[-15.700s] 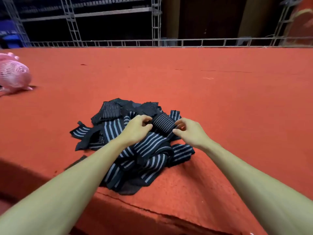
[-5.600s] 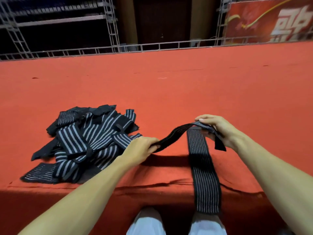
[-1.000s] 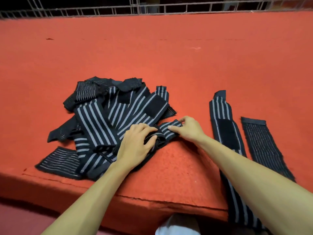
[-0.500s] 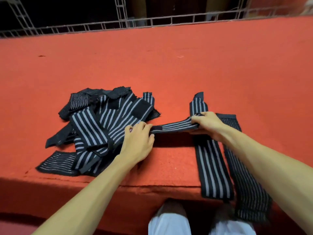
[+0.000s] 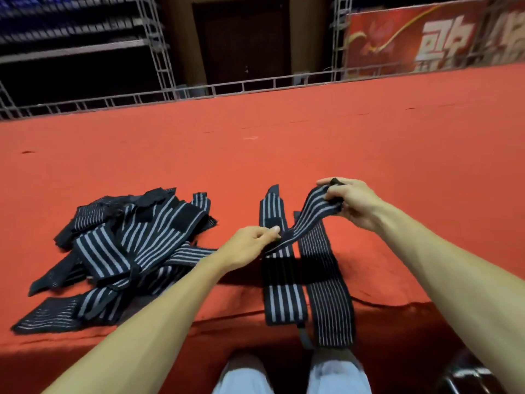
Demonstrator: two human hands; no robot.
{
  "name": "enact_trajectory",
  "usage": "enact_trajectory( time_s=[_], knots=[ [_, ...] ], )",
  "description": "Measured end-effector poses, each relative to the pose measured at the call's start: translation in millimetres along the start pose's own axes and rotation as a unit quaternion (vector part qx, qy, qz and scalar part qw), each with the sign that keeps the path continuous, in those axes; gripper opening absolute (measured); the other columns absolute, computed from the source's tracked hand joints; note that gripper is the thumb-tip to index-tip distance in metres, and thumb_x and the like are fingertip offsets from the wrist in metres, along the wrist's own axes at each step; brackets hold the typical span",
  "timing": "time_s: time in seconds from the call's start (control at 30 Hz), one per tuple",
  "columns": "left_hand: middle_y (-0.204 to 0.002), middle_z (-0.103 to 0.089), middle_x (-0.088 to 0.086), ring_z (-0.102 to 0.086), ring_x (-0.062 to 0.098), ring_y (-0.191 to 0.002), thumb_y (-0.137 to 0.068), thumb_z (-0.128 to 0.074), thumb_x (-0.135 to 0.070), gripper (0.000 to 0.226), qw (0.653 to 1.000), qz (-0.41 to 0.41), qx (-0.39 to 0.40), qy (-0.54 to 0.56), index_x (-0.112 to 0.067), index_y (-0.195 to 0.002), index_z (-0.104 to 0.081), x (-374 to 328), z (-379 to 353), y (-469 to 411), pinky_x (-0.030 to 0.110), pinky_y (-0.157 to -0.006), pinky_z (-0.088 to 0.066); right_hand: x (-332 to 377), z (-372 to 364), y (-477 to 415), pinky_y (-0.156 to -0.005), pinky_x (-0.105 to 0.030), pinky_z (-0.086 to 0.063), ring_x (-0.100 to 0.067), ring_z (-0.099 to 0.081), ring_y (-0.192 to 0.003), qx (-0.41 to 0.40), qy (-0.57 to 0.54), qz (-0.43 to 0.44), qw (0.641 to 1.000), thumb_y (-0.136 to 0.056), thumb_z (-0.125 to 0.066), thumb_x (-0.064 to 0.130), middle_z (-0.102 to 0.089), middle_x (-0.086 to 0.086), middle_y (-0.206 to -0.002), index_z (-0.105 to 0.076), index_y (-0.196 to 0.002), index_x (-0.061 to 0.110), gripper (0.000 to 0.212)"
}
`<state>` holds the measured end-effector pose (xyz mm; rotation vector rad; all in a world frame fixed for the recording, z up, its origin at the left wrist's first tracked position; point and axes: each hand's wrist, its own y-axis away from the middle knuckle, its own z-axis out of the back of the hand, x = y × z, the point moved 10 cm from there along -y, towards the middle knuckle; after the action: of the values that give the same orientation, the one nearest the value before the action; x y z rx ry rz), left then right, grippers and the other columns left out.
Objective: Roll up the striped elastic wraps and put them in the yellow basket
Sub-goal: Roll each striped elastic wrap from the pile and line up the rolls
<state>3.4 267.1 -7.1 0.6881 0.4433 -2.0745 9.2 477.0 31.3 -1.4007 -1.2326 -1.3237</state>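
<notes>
Striped elastic wrap [image 5: 312, 215], seemingly ribbed, spans flat between pinching left hand [image 5: 250, 246] and gripping right hand [image 5: 352, 202].

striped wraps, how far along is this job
Done: a wide-striped wrap and a fine-striped wrap lie flat side by side over the front edge of the table, but none is rolled, and no yellow basket is in view. In hand: a third wrap is stretched between the left hand and right hand. Left: the tangled pile, then rolling and basketing every wrap.
</notes>
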Motion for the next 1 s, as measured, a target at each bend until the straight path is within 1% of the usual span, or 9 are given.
enact_trajectory(
  time_s=[0.23, 0.33, 0.4, 0.47, 0.57, 0.73, 0.83, 0.9, 1.0],
  knots=[
    [-0.138, -0.046, -0.013, -0.042, 0.004, -0.129, -0.099, -0.044, -0.048, 0.052, 0.982, 0.025, 0.006, 0.188, -0.023, -0.145, -0.041, -29.7, -33.9, -34.6, 0.02, -0.106, -0.03, 1.4, 17.5, 11.5, -0.056, -0.023, -0.049, -0.014, -0.06, -0.067, 0.08, 0.05, -0.016, 0.995, -0.086, -0.054, -0.006, -0.065, -0.002, -0.082, -0.07, -0.098, 0.018, 0.03],
    [-0.099, -0.065, -0.008, -0.06, -0.004, -0.085, -0.096, -0.057, -0.04, 0.032, 0.99, 0.017, 0.033, 0.136, -0.016, -0.115, -0.067, -37.0, -49.5, -45.3, 0.011, -0.076, -0.044, -8.3, 27.9, 8.7, -0.063, -0.026, -0.047, -0.015, -0.058, -0.072, 0.092, 0.061, -0.028, 0.994, -0.096, -0.052, 0.007, -0.06, -0.002, -0.085, -0.07, -0.096, 0.018, 0.021],
    [-0.09, -0.059, -0.003, -0.053, -0.002, -0.072, -0.093, -0.061, -0.039, 0.031, 0.994, 0.003, 0.044, 0.096, -0.015, -0.112, -0.068, -37.5, -56.7, -50.3, 0.022, -0.076, -0.048, -15.9, 35.2, 9.9, -0.065, -0.027, -0.044, -0.015, -0.054, -0.073, 0.09, 0.077, -0.044, 0.992, -0.101, -0.049, 0.018, -0.054, -0.003, -0.085, -0.069, -0.097, 0.017, 0.02],
    [-0.116, -0.052, 0.002, -0.055, 0.009, -0.099, -0.093, -0.059, -0.045, 0.048, 0.992, 0.031, 0.058, 0.105, -0.021, -0.134, -0.052, -29.4, -62.1, -53.0, 0.035, -0.094, -0.048, -22.6, 40.8, 13.2, -0.066, -0.028, -0.042, -0.015, -0.054, -0.072, 0.092, 0.082, -0.068, 0.99, -0.102, -0.046, 0.034, -0.055, -0.003, -0.083, -0.066, -0.099, 0.015, 0.028],
    [-0.14, -0.043, 0.001, -0.047, 0.018, -0.127, -0.092, -0.053, -0.055, 0.073, 0.978, 0.084, 0.13, 0.138, -0.021, -0.152, -0.028, -22.9, -85.0, -54.0, 0.032, -0.105, -0.038, -30.0, 51.1, 14.2, -0.07, -0.031, -0.044, -0.017, -0.058, -0.075, 0.093, 0.027, -0.107, 0.99, -0.099, -0.037, 0.055, -0.062, -0.004, -0.08, -0.068, -0.097, 0.013, 0.053],
    [-0.137, -0.053, -0.009, -0.051, 0.009, -0.125, -0.092, -0.059, -0.049, 0.057, 0.966, 0.051, 0.138, 0.212, -0.021, -0.141, -0.048, -46.4, -112.4, -67.9, 0.03, -0.111, -0.037, -22.4, 63.3, 8.6, -0.071, -0.032, -0.044, -0.018, -0.057, -0.076, 0.07, -0.033, -0.074, 0.994, -0.1, -0.031, 0.024, -0.062, -0.007, -0.088, -0.07, -0.094, 0.012, 0.041],
    [-0.096, -0.07, -0.001, -0.065, 0.009, -0.086, -0.095, -0.061, -0.034, 0.021, 0.968, 0.026, 0.115, 0.22, -0.014, -0.097, -0.065, -58.9, -119.3, -76.5, 0.023, -0.083, -0.051, -14.9, 65.8, 7.4, -0.063, -0.026, -0.049, -0.015, -0.062, -0.069, 0.078, -0.011, -0.038, 0.996, -0.098, -0.037, 0.008, -0.067, -0.005, -0.08, -0.071, -0.099, 0.011, 0.034],
    [-0.07, -0.058, -0.008, -0.051, 0.004, -0.062, -0.096, -0.06, -0.028, 0.024, 0.978, 0.015, 0.081, 0.193, -0.018, -0.074, -0.056, -58.9, -112.2, -80.4, 0.015, -0.061, -0.041, -10.9, 80.8, -0.9, -0.054, -0.019, -0.048, -0.008, -0.061, -0.06, 0.018, 0.021, -0.002, 1.0, -0.089, -0.037, -0.013, -0.062, 0.002, -0.069, -0.071, -0.1, 0.007, 0.041],
    [-0.065, -0.046, -0.01, -0.04, 0.004, -0.059, -0.096, -0.06, -0.025, 0.029, 0.992, -0.001, 0.02, 0.128, -0.018, -0.07, -0.048, -47.9, -87.1, -81.7, 0.019, -0.057, -0.034, -7.0, 117.8, -12.1, -0.059, -0.02, -0.045, -0.007, -0.047, -0.06, -0.135, 0.103, 0.067, 0.983, -0.086, -0.045, -0.019, -0.047, 0.005, -0.062, -0.07, -0.106, 0.001, 0.038]
  ],
)
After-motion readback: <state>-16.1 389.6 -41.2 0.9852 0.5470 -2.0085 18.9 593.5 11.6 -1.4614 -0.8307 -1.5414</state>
